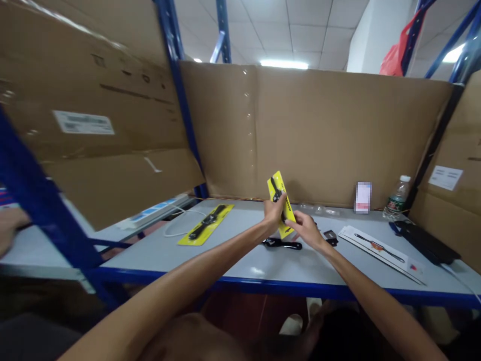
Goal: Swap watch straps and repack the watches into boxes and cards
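Note:
In front of me, above the table (240, 263), a yellow packaging card (288, 211) with a black item on it is held tilted. My left hand (275, 209) is closed around its left side, thumb over the front. My right hand (306, 228) pinches the lower right end, fingers closed on the edge. Below the hands lies a black, handle-like item (283, 244). A small dark piece (330, 237) rests just beyond my right wrist. To the left, another yellow card (206, 225) bearing a long black item lies flat.
White flat packages (381, 253) with a printed tool picture lie right, beside a black pouch-like object (424, 241). A plastic bottle (398, 198) and a blurred upright phone-like screen (363, 197) stand behind. Cardboard walls (338, 130) enclose the table. A power strip (152, 213) sits left; another person's hand (9, 225) shows.

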Tool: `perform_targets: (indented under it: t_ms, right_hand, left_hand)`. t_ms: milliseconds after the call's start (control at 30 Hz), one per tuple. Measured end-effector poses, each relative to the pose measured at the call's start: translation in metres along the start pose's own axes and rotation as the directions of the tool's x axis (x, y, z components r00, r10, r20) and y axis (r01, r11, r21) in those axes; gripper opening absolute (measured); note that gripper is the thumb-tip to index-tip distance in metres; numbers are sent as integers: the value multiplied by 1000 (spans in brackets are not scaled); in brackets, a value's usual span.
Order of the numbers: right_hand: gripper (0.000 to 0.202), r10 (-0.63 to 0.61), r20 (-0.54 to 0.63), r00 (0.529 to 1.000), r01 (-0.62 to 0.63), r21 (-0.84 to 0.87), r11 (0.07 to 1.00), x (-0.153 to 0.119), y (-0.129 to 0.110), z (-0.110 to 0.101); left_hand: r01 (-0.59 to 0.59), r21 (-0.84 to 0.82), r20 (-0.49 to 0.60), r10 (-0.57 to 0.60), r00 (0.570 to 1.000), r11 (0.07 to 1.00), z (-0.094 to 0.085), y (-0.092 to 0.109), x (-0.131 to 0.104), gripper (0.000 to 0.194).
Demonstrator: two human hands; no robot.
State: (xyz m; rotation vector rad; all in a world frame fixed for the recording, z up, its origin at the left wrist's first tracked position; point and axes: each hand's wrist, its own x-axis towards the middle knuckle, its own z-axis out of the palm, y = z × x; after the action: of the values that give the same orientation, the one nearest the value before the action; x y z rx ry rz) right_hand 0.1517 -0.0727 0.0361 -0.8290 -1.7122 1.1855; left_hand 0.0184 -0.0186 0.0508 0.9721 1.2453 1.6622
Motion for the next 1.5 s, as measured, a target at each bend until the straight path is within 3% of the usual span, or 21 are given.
perform_targets:
  t_ms: [100, 200, 267, 300, 333, 367, 400, 467, 500, 533, 567, 633, 733, 867, 967, 1133, 1233, 1400, 1500]
  right_hand:
    - [36, -5, -102, 995, 1, -47, 999, 2, 13, -13]
    - [31, -28, -217, 976, 13, -74, 997, 5, 20, -38]
    - [30, -26, -267, 963, 14, -44, 999, 9, 20, -58]
    - [30, -13, -266, 964, 9, -16, 1000, 10, 18, -67]
    - [30, 1, -251, 968, 3, 16, 1000, 11, 15, -76]
    - [31, 12, -227, 974, -2, 45, 999, 11, 12, -83]
    - [32, 22, -194, 981, -9, 67, 998, 10, 8, -90]
    - [36, 34, -123, 992, -24, 82, 996, 7, 2, -102]
    - [38, 38, -90, 995, -31, 81, 996, 5, 0, -106]
    - [39, 43, -60, 997, -38, 77, 996, 2, -1, -109]
    - [40, 50, -29, 998, -48, 74, 996, -1, 0, -111]
    - [39, 64, 32, 997, -66, 65, 996, -6, 3, -114]
    - [34, 97, 64, 993, -101, 64, 993, -8, 10, -113]
    - [25, 130, -221, 967, -91, 176, 980, -5, 17, -107]
    - [19, 151, -334, 930, -88, 198, 976, -5, 19, -103]
    - [21, 152, -335, 930, -94, 181, 979, -6, 22, -94]
    - [25, 134, -357, 925, -80, 162, 984, -4, 23, -90]
    - [24, 139, -371, 918, -84, 161, 983, -6, 21, -89]
    - [21, 192, -321, 927, -113, 248, 962, -9, 18, -91]
  left_hand:
    - [115, -57, 38, -113, 993, 992, 5, -7, 2, 50]
    - [113, 44, 220, -120, 968, 993, -14, -9, 5, 54]
    - [-81, 250, 227, 23, 974, 965, -32, -8, 7, 58]
    - [-240, 391, 196, 175, 965, 889, -41, -6, 9, 59]
    - [-399, 533, 201, 347, 916, 746, -49, -3, 10, 61]
    - [-545, 632, 278, 496, 823, 551, -55, -1, 10, 64]
    - [-661, 671, 411, 573, 709, 336, -60, 2, 11, 68]
    - [-818, 573, 724, 497, 478, -48, -64, 5, 9, 75]
    - [-846, 505, 814, 422, 400, -171, -63, 6, 8, 78]
    - [-855, 455, 863, 361, 354, -250, -61, 6, 7, 79]
    - [-850, 438, 881, 329, 340, -293, -59, 6, 6, 80]
    - [-834, 458, 877, 308, 368, -307, -55, 5, 3, 81]
    - [-816, 507, 858, 250, 448, -277, -54, 6, -2, 80]
    - [-730, 623, 782, 223, 582, -281, -61, 11, -14, 70]
    - [-671, 676, 736, 232, 636, -305, -69, 13, -21, 69]
    - [-610, 703, 705, 250, 663, -366, -76, 15, -22, 68]
    - [-609, 711, 698, 254, 669, -351, -74, 14, -23, 68]
    - [-613, 697, 711, 253, 656, -372, -72, 13, -24, 68]
    - [-613, 688, 719, 256, 646, -388, -74, 13, -23, 68]
